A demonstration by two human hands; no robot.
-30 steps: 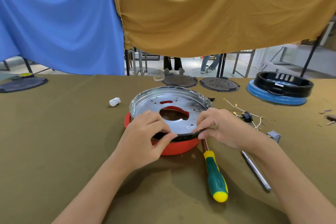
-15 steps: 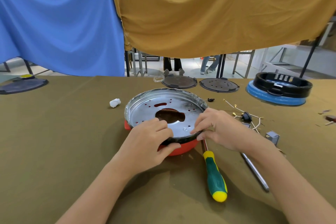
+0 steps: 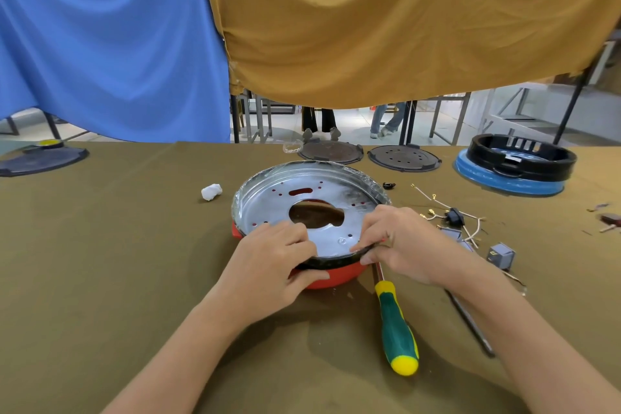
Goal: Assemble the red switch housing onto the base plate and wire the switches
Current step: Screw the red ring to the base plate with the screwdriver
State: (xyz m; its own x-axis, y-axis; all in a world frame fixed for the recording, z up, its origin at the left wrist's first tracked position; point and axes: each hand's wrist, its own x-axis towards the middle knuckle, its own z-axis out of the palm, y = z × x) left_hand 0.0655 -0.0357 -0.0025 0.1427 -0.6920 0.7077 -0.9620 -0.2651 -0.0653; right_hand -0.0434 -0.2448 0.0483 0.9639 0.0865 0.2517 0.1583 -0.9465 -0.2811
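Note:
A round silver base plate (image 3: pixel 289 191) with a large centre hole and small holes lies inside the red switch housing (image 3: pixel 336 276) in the middle of the table. My left hand (image 3: pixel 272 262) grips the near rim, fingers on the plate and thumb on the red wall. My right hand (image 3: pixel 400 239) pinches the near right rim of plate and housing. Loose wires with a black switch (image 3: pixel 453 216) lie to the right, beside a small grey switch block (image 3: pixel 501 255).
A green and yellow screwdriver (image 3: pixel 396 329) lies just right of the housing, a thin metal tool (image 3: pixel 470 326) beyond it. Two dark discs (image 3: pixel 331 151) sit at the back, a black ring on a blue base (image 3: pixel 517 161) far right, a white wad (image 3: pixel 211 191) left.
The plate and housing have shifted a little left and turned under my hands. My left hand's fingers have slid nearer the rim; my right hand stays on the right rim.

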